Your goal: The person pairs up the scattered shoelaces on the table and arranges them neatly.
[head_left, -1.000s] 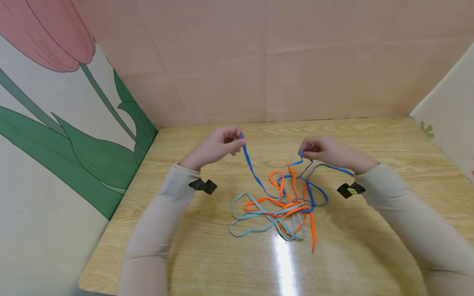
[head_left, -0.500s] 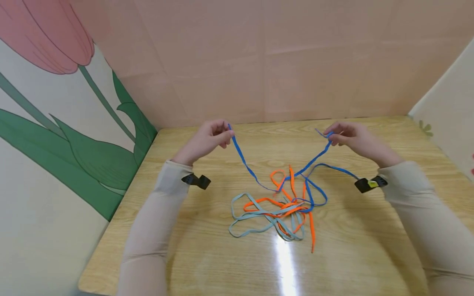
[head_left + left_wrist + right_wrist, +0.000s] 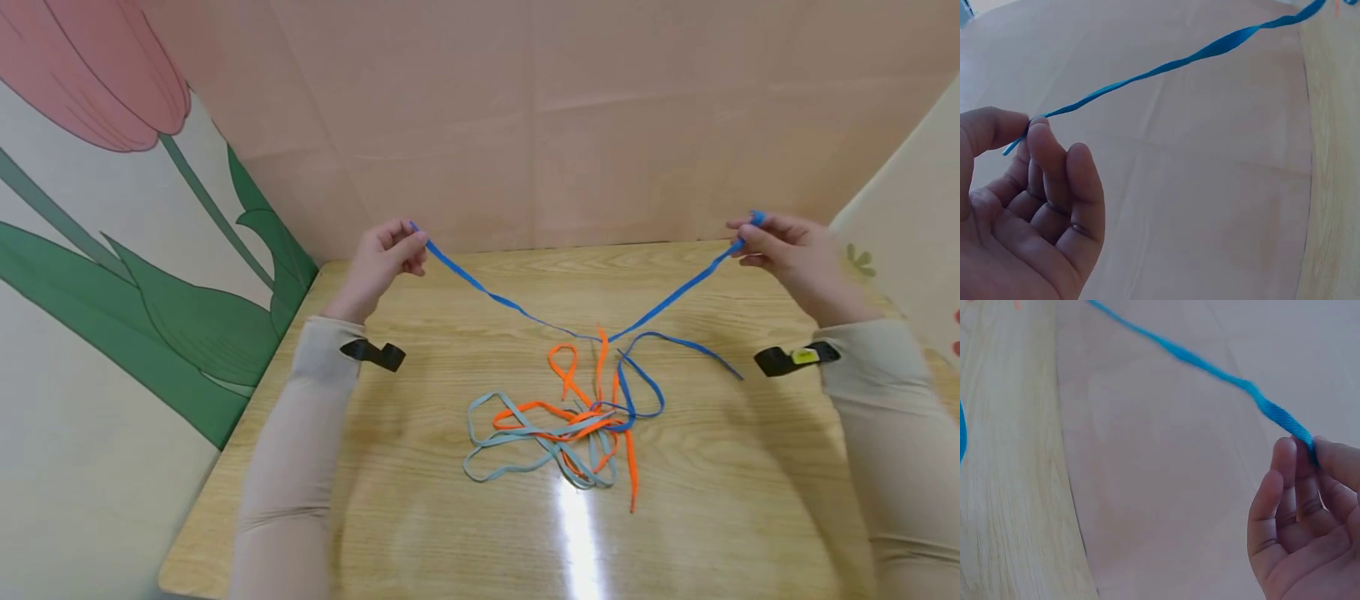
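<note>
My left hand pinches one end of a blue shoelace between thumb and fingertips, its tip poking out behind the thumb in the left wrist view. Up at the right, my right hand pinches a bunched blue stretch between thumb and fingers. The two raised lengths slope down to a low point above the tangle, beside an upright orange shoelace strand. A pale grey-green shoelace lies looped among the orange. Whether the blue loops on the table belong to the raised lace, I cannot tell.
A wooden table lies beneath, with a light reflection at its front middle. Behind it rises a pink sheet. A tulip-printed panel borders the left, and a pale panel the right.
Both hands have risen and spread apart, the right one moving farthest. The blue shoelace has lifted and straightened into a wide V. One blue strand's end now lies visible on the table.
</note>
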Demonstrator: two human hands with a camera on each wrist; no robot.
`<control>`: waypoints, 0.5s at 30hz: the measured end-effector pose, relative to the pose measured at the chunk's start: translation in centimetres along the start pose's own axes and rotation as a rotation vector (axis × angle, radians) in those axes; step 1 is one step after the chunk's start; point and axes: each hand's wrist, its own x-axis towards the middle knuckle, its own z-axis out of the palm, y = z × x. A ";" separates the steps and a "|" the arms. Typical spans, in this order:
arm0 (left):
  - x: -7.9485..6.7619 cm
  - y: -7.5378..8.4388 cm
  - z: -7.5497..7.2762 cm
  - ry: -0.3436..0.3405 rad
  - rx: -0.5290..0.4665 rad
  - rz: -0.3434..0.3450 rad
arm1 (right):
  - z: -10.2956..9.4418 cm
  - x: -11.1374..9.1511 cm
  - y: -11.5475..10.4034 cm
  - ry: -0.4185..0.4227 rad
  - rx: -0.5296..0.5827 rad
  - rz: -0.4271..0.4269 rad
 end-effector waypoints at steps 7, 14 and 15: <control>0.2 -0.6 -1.4 0.117 -0.152 -0.003 | -1.9 -0.3 0.2 0.020 0.259 -0.017; 0.5 -1.7 -3.1 0.209 -0.284 -0.043 | -3.7 -0.4 0.5 0.038 0.642 -0.001; 0.6 -1.9 -3.3 0.224 -0.301 -0.054 | -3.9 -0.5 0.4 0.060 0.672 0.016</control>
